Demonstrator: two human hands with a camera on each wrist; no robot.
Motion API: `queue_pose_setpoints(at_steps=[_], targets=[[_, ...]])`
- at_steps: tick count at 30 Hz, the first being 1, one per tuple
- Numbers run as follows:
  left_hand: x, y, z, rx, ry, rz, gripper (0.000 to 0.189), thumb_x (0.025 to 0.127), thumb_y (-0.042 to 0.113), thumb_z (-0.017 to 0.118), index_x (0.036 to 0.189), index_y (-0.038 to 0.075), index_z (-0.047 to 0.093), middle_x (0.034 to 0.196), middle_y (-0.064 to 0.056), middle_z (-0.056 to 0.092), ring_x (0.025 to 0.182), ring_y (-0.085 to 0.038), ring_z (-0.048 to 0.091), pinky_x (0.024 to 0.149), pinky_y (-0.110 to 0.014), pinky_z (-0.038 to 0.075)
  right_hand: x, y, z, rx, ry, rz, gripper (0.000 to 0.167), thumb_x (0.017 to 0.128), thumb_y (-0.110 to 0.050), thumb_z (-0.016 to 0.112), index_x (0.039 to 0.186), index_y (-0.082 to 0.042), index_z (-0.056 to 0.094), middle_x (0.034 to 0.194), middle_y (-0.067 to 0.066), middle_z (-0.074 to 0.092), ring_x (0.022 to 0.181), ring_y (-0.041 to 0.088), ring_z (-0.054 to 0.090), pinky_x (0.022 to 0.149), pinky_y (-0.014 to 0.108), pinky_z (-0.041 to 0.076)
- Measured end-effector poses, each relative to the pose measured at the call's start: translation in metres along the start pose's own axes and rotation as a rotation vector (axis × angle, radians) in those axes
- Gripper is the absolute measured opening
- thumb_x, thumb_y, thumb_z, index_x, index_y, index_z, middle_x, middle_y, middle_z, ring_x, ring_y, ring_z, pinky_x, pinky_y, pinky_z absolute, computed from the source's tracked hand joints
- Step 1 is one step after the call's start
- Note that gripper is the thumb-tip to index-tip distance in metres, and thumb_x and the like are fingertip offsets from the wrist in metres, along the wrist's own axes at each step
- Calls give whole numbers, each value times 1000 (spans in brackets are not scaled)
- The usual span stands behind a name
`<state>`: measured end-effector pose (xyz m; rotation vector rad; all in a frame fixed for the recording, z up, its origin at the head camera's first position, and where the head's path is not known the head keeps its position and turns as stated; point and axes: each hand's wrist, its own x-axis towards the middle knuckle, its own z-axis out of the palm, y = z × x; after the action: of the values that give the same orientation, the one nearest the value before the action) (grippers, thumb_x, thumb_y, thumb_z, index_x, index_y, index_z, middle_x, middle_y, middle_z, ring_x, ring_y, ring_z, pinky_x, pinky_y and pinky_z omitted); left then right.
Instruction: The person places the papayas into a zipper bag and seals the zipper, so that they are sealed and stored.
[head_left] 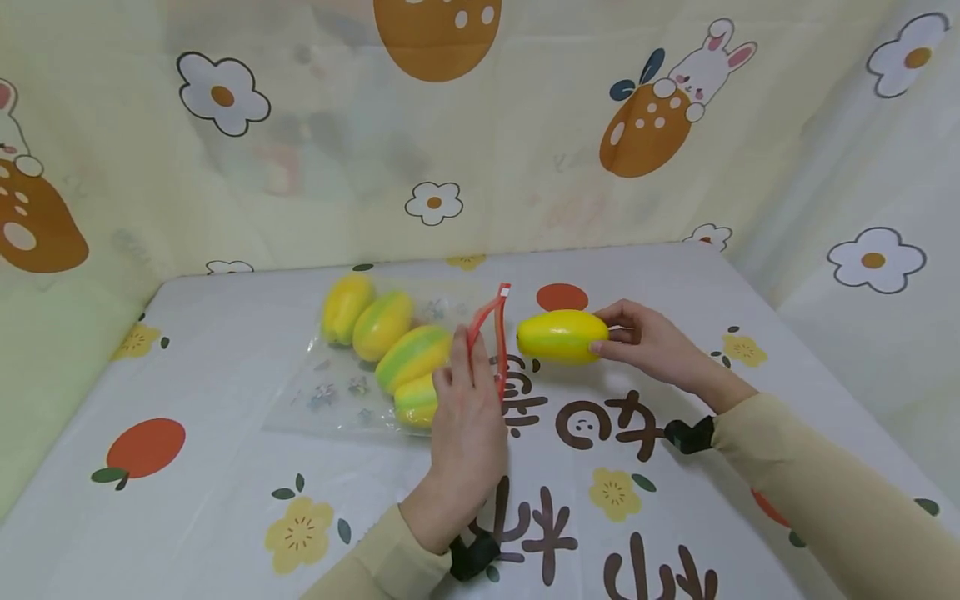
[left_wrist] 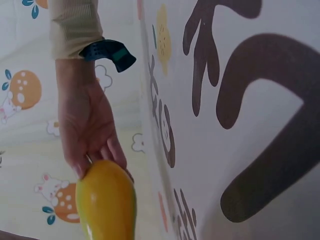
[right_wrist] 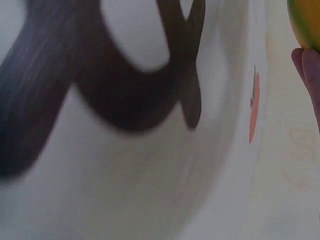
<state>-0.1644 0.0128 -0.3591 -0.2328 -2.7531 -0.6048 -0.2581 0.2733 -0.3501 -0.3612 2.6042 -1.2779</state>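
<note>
My right hand (head_left: 651,346) pinches one end of a glossy yellow-green papaya (head_left: 562,337), apparently a model fruit, and holds it level just right of the bag's mouth. In the left wrist view the same papaya (left_wrist: 106,200) hangs from the right hand's fingertips. A clear plastic zip bag (head_left: 300,408) with a red strip (head_left: 502,342) along its mouth lies on the table. Several similar papayas (head_left: 382,325) are inside it. My left hand (head_left: 472,425) holds the bag's mouth, with the strip parted into a narrow gap. Its thumb is mostly hidden.
The table has a white cloth (head_left: 217,500) printed with fruit, flowers and dark lettering. Behind it hangs a cream curtain (head_left: 525,150) with rabbits and flowers, which also runs along both sides. A dark strap (head_left: 690,435) is on the right wrist.
</note>
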Motion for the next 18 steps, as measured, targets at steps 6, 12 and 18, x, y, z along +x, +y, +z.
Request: queue_pose_setpoints(at_steps=[6, 12, 18], targets=[[1, 1, -1, -14, -25, -11, 79, 87, 0, 74, 155, -3, 34, 165, -21, 27, 94, -30, 45, 63, -23, 46, 12, -7, 15, 11, -53, -43, 44, 95, -17, 73, 130, 1, 54, 138, 20, 55, 123, 40, 64, 95, 30, 57], [0, 1, -1, -17, -20, -7, 73, 91, 3, 72, 154, -3, 37, 165, -21, 28, 96, -30, 47, 63, -24, 50, 21, -11, 28, -2, -75, -72, 40, 94, -17, 74, 126, 1, 58, 137, 21, 58, 116, 36, 69, 96, 37, 58], [0, 1, -1, 8, -12, 0, 75, 89, 1, 74, 153, -5, 37, 164, -22, 29, 96, -31, 48, 66, -24, 52, 31, -15, 42, -55, -71, -94, 41, 92, -25, 76, 123, -2, 62, 133, 20, 64, 101, 25, 70, 92, 37, 58]])
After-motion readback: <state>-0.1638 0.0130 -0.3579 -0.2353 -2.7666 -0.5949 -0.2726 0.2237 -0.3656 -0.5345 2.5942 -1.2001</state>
